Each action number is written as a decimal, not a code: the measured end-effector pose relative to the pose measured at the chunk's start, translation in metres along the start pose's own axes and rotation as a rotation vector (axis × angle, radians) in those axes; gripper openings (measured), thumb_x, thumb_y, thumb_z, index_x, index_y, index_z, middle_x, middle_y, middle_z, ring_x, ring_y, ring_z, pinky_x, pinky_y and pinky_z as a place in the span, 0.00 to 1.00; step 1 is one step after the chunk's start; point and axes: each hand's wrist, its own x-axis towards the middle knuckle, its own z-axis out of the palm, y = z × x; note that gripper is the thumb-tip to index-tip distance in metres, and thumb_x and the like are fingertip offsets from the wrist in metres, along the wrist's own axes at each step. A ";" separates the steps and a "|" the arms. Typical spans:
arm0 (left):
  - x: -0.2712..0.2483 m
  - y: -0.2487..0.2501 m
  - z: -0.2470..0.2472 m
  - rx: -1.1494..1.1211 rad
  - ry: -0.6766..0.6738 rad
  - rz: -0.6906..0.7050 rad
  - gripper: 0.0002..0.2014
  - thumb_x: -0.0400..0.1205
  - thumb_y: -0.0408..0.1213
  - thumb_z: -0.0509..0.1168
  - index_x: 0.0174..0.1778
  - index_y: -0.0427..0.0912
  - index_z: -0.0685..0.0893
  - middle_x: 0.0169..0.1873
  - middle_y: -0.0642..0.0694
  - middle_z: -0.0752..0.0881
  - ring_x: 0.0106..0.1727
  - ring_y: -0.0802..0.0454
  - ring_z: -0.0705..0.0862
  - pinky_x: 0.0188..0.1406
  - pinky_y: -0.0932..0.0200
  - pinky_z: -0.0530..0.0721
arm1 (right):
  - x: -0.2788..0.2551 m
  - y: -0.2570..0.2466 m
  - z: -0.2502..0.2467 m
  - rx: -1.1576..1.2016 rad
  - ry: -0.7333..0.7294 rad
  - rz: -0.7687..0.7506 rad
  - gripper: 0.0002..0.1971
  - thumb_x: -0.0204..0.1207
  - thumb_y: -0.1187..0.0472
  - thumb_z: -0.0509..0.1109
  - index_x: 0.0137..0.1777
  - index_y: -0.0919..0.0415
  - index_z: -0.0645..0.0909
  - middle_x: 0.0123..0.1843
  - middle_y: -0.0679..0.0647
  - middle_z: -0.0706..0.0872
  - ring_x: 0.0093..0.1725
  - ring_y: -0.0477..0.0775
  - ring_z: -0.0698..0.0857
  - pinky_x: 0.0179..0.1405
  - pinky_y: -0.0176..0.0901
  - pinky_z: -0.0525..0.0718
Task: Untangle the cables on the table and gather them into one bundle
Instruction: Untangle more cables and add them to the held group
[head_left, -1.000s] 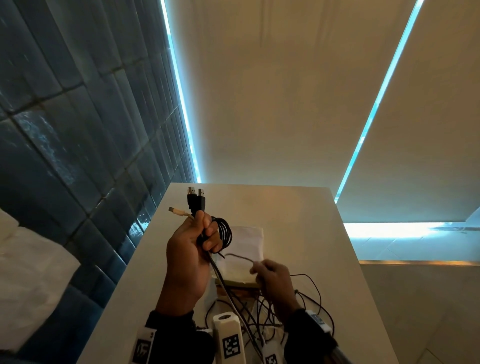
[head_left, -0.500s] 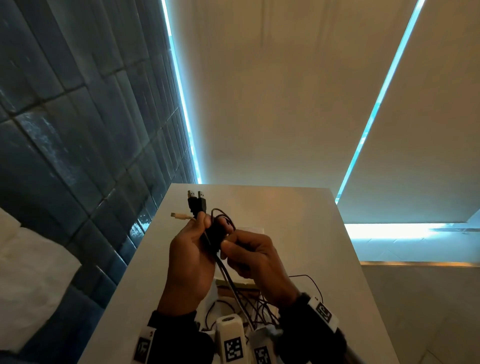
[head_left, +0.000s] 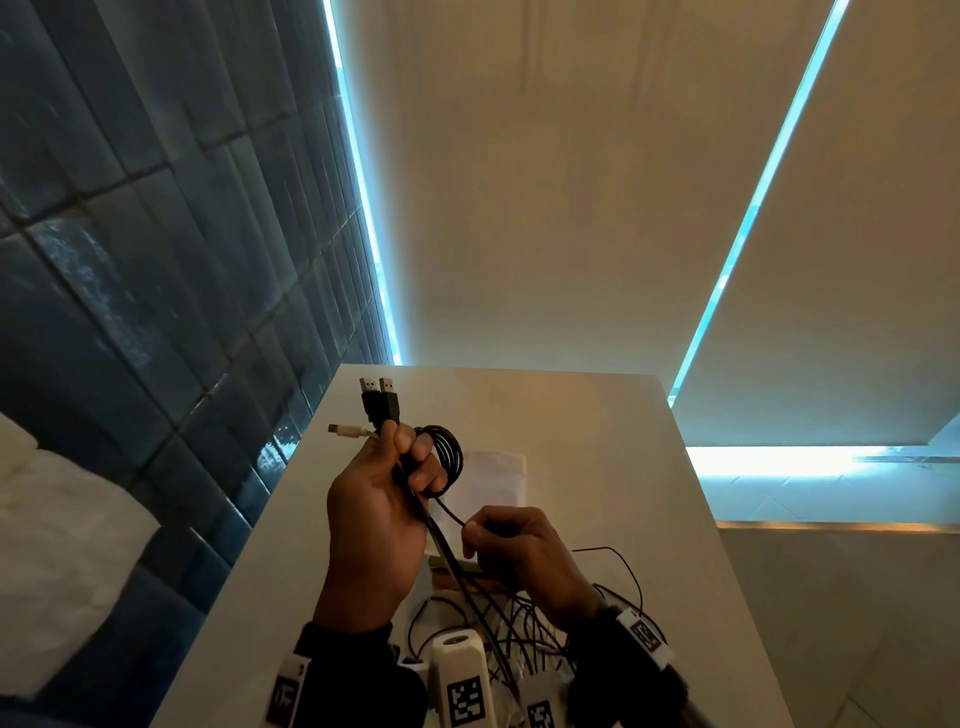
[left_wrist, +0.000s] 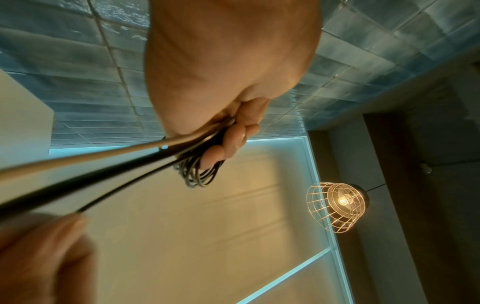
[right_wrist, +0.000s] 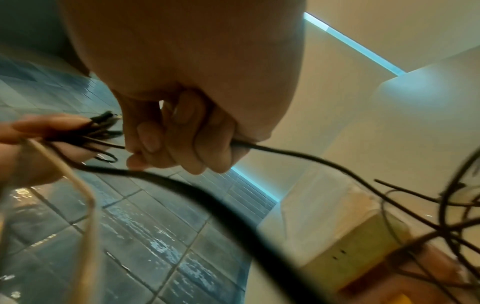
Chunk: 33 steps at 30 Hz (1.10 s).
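My left hand (head_left: 400, 467) is raised above the white table (head_left: 597, 467) and grips a bundle of cables. Two black USB plugs (head_left: 379, 397) and a pale plug (head_left: 345, 431) stick out above the fist. A small black coil (head_left: 449, 457) loops around its fingers; the left wrist view shows the same coil (left_wrist: 200, 174). A thin black cable (head_left: 449, 512) runs from the coil down to my right hand (head_left: 498, 535), which pinches it. In the right wrist view the fingers (right_wrist: 182, 135) curl round this cable (right_wrist: 298, 154). Loose dark cables (head_left: 519, 623) lie tangled on the table below.
A white paper (head_left: 498, 478) lies on the table behind the hands. A pale yellow box (right_wrist: 350, 236) sits under the tangle. Dark blue tiled wall (head_left: 156, 260) runs along the left, close to the table edge. A caged lamp (left_wrist: 337, 205) hangs overhead.
My right hand has dropped from the coil at the left hand's fingers down towards the table, drawing a thin cable with it. The left hand stays raised, holding the bundle.
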 end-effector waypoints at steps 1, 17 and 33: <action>0.000 0.000 0.000 0.012 0.000 -0.002 0.13 0.83 0.40 0.53 0.33 0.43 0.72 0.30 0.48 0.72 0.26 0.55 0.65 0.34 0.57 0.64 | 0.000 0.003 -0.001 0.006 0.009 0.020 0.10 0.83 0.70 0.62 0.39 0.69 0.78 0.23 0.44 0.78 0.23 0.39 0.77 0.24 0.27 0.76; 0.002 0.002 -0.002 0.026 0.005 -0.052 0.16 0.85 0.39 0.52 0.32 0.42 0.73 0.29 0.47 0.74 0.25 0.54 0.68 0.35 0.56 0.67 | 0.012 0.073 -0.015 -0.233 0.254 0.124 0.18 0.78 0.67 0.68 0.27 0.53 0.82 0.26 0.45 0.80 0.30 0.43 0.80 0.37 0.36 0.77; 0.007 -0.003 -0.002 0.266 0.081 -0.151 0.16 0.88 0.38 0.51 0.34 0.39 0.71 0.29 0.45 0.75 0.26 0.54 0.70 0.34 0.56 0.67 | 0.019 -0.025 -0.006 0.073 0.356 -0.157 0.09 0.82 0.65 0.66 0.45 0.73 0.79 0.23 0.51 0.70 0.18 0.47 0.62 0.18 0.34 0.60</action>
